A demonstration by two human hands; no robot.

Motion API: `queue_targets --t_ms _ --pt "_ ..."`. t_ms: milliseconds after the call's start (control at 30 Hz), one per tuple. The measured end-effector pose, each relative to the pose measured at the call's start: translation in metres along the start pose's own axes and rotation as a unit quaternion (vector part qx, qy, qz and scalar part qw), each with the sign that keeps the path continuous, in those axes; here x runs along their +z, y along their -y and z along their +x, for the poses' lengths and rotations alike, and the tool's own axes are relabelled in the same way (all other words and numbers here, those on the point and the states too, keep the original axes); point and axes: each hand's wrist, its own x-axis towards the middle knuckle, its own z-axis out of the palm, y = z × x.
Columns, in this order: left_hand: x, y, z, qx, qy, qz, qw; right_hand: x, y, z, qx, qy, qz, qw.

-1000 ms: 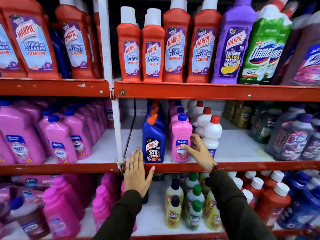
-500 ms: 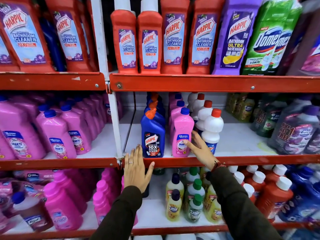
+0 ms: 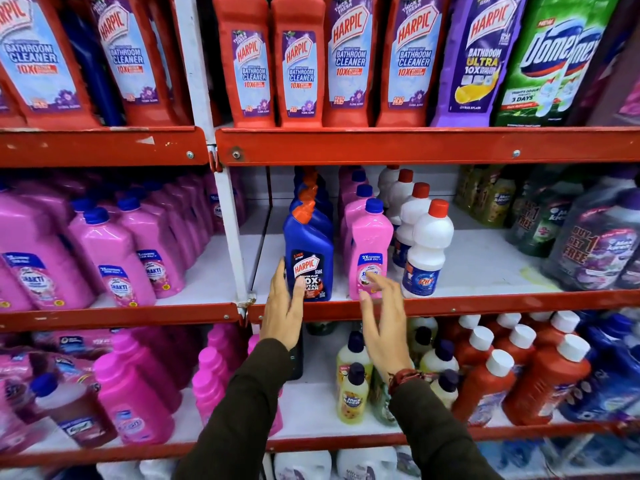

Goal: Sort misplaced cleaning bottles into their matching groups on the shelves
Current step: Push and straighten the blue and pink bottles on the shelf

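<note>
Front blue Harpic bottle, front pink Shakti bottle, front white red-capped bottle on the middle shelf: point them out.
Blue Harpic bottle (image 3: 308, 237), head view, upper body.
Pink Shakti bottle (image 3: 371, 237), head view, body above the label.
White bottle (image 3: 431, 237), head view, shoulder.

bare shelf (image 3: 485, 258) right of white bottles (image 3: 427, 247)

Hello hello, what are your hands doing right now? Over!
Left hand open by blue Harpic bottle. Right hand open before pink bottle. Nothing gripped. White bottle crowds pink's right.
</note>
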Motion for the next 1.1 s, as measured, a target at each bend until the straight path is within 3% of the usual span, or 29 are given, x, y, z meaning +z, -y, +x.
queue_targets --t_ms 133,267,567,1100 --pt "0.004 -0.014 0.014 -0.068 -0.018 -0.161 0.984 0.023 0.021 0.004 0.08 0.147 0.068 0.984" --pt "0.005 -0.007 0.023 -0.091 0.013 -0.226 0.97 0.045 0.032 0.021 0.178 0.161 0.151 0.959" --pt "0.007 -0.012 0.017 -0.083 0.022 -0.154 0.984 0.051 0.019 0.034 0.194 0.159 0.265 0.931" --pt "0.006 -0.013 0.013 -0.063 0.026 -0.114 0.991 0.054 0.005 0.035 0.181 0.18 0.226 0.94"
